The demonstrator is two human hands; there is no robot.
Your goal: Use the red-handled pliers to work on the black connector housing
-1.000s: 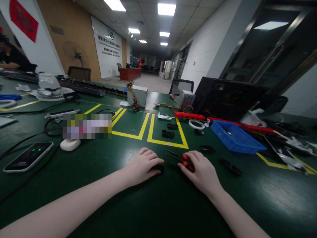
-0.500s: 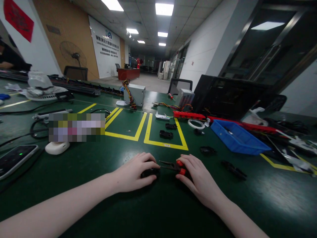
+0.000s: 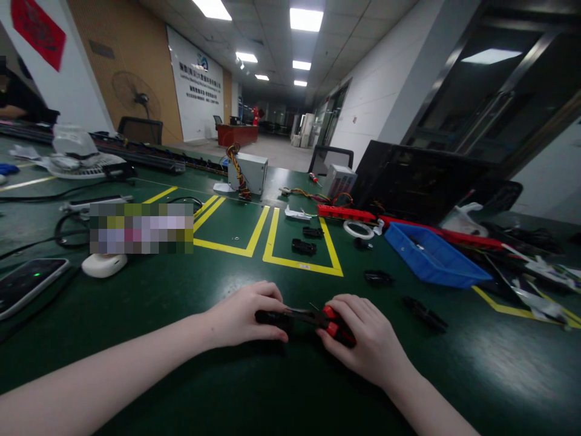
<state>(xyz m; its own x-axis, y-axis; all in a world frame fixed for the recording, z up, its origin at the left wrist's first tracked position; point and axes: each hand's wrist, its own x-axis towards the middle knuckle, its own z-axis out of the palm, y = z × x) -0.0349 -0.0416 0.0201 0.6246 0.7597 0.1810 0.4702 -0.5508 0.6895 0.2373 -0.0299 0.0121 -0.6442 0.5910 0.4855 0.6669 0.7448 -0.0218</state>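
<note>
My right hand (image 3: 361, 333) is closed around the red-and-black handles of a pair of long-nose pliers (image 3: 313, 316), whose jaws point left. In my left hand (image 3: 252, 318), between thumb and fingers, is a small black plastic part (image 3: 272, 317), mostly covered by the fingers. The plier tips reach this part's right end; whether they grip it I cannot tell. A thin wire-like piece sticks up just above the jaws. Similar black parts lie on the green table: one (image 3: 379, 277) beyond my right hand and another (image 3: 425, 314) farther right.
Two more black parts, one of them nearer (image 3: 304, 246), lie inside a yellow-taped rectangle (image 3: 303, 265). A blue tray (image 3: 436, 254) stands at right, beside a white ring (image 3: 358, 229). A power supply (image 3: 247, 173) with cables stands farther back. A phone-like device (image 3: 34, 284) lies at left.
The pliers' jaws have moved left and slightly down onto the black part's end. My right hand has shifted a little lower, turning the pliers. More of the black part shows in my left hand.
</note>
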